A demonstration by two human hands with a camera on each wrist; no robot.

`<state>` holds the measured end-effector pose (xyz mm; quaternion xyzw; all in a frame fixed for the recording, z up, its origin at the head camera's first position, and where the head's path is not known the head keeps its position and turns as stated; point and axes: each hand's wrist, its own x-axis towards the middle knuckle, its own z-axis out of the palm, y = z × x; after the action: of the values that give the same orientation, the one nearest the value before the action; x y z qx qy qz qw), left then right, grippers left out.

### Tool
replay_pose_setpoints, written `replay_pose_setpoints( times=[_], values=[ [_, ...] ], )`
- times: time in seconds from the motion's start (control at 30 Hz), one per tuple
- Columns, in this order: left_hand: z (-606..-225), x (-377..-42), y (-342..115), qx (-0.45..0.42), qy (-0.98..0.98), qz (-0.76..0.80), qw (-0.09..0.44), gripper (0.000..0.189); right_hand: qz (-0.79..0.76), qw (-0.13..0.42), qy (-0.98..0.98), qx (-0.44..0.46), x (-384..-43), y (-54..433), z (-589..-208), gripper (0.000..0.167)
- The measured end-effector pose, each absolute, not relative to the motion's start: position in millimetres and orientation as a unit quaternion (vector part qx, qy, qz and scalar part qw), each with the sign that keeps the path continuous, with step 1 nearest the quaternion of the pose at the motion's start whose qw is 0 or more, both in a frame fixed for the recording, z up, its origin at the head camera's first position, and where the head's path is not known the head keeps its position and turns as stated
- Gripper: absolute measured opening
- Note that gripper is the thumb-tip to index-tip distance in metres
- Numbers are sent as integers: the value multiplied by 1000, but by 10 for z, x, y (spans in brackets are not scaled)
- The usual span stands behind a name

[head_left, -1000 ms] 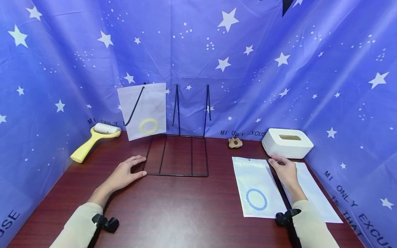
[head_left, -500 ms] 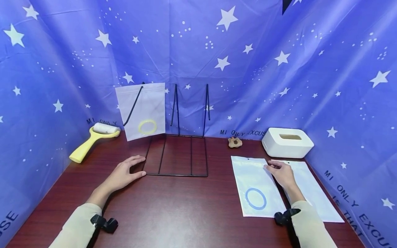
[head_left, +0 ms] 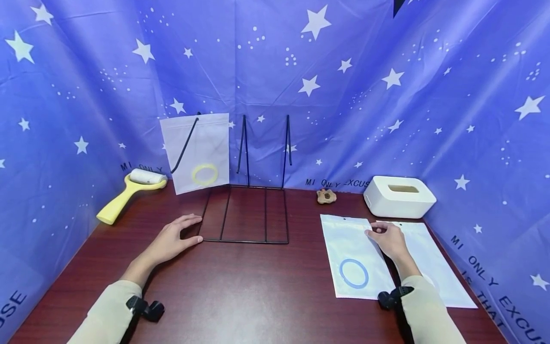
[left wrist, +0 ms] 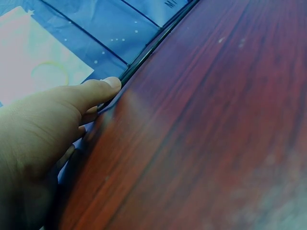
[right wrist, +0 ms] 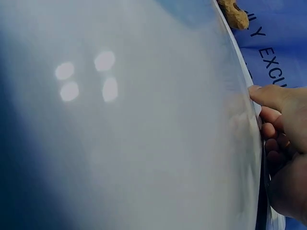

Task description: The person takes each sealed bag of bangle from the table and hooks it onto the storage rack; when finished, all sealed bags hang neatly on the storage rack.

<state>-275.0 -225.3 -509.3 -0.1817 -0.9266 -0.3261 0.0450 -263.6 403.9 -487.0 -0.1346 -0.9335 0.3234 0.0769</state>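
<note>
Head view, left of centre: we rest our left hand [head_left: 172, 240], thumb and fingers apart, against the base of a black wire rack [head_left: 265, 236], probably to steady it; a flat white pouch with a yellow ring [head_left: 210, 145] hangs on its left hook [head_left: 185, 145]. Lower right, a glossy white plastic pouch with a blue ring [head_left: 354, 241] lies flat, our right hand [head_left: 392, 241] pinching its right edge between thumb and fingers, likely the easiest grip.

Three pouches [head_left: 210, 148] [head_left: 354, 251] [head_left: 442, 270], two hands [head_left: 172, 241] [head_left: 392, 242], one rack [head_left: 265, 215], one roller [head_left: 121, 200], one box [head_left: 397, 204] and one brown ornament [head_left: 326, 196] are seen.
</note>
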Motion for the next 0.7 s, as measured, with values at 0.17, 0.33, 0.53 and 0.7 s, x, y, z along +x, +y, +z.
replay_pose_setpoints(
  times=[0.17,0.33,0.53,0.7],
  values=[
    [-5085,-2740,-2275,-180,-927,-327,45,63,326,72,-930,-151,-2664,4001,-4844,34],
    [-5099,-2740,-2283,-183,-926,-326,49,62,314,75,-937,-136,-2651,4017,-4849,28],
    [-5111,-2754,-2252,-186,-924,-330,55,62,301,90,-942,-120,-2629,4054,-4832,28],
    [-5114,-2745,-2249,-190,-922,-331,60,61,304,100,-940,-119,-2587,4036,-4824,31]
  ],
)
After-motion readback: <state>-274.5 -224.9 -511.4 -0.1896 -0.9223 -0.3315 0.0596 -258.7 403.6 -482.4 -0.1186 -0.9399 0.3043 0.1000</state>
